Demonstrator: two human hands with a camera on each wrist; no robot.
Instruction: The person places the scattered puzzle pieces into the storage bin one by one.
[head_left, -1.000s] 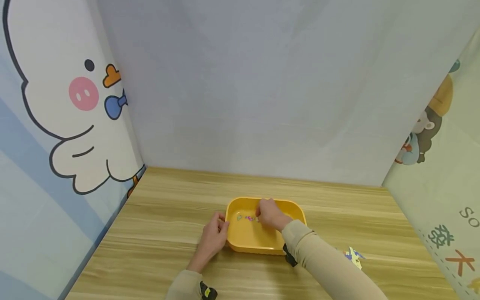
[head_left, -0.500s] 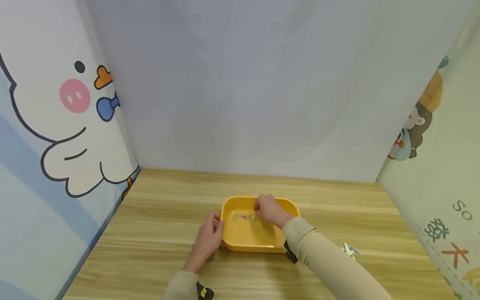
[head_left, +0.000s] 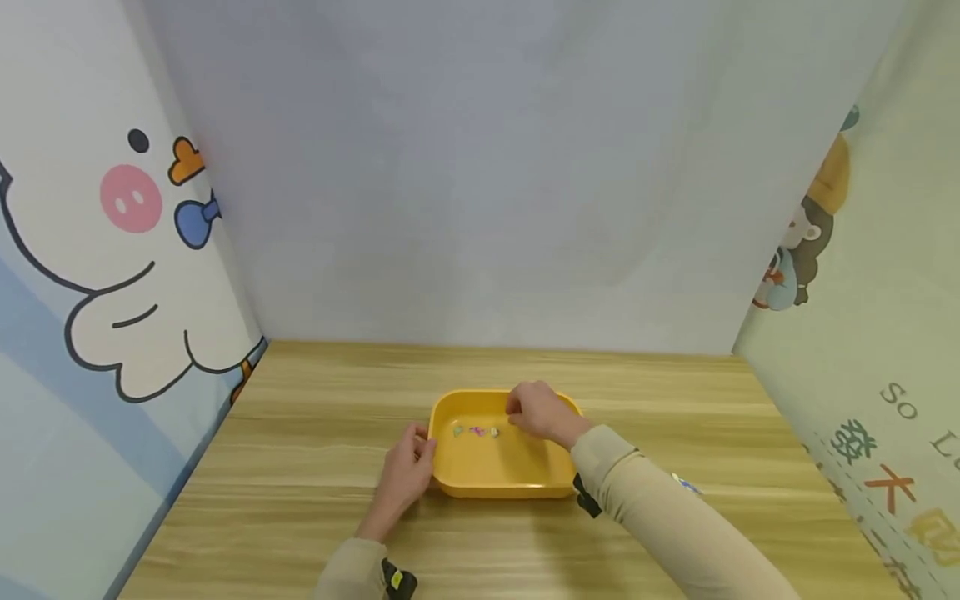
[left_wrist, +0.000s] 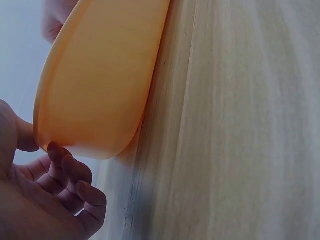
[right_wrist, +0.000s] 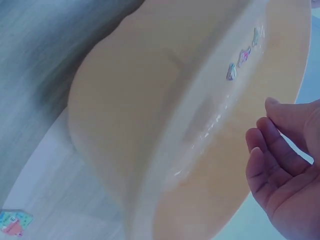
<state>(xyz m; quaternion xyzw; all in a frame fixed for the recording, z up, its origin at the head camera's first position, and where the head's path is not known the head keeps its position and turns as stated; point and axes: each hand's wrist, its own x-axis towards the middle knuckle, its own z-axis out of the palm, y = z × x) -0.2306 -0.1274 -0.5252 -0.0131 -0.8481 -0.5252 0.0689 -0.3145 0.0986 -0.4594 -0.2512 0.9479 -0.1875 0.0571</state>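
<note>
A yellow plastic tray (head_left: 495, 475) sits on the wooden table. My left hand (head_left: 407, 467) pinches its left rim, thumb above and curled fingertips against the outer wall in the left wrist view. Three small flat pieces lie in a row on the tray's floor: a greenish piece (head_left: 458, 431), a pink-purple piece (head_left: 477, 431) and a whitish piece (head_left: 495, 432). They look like stickers. Over the tray, right of the row, hovers my right hand (head_left: 546, 413). In the right wrist view its thumb and loosely bent fingers have nothing visible between them.
Part of a colourful flat piece (head_left: 686, 483) shows on the table beyond the right sleeve, which hides the rest. A pale curtain (head_left: 480, 208) closes off the back, with printed cloths on both sides.
My right hand has lifted away from the whitish piece, which now lies uncovered on the tray floor. My left hand stays at the rim. The head view has shifted slightly.
</note>
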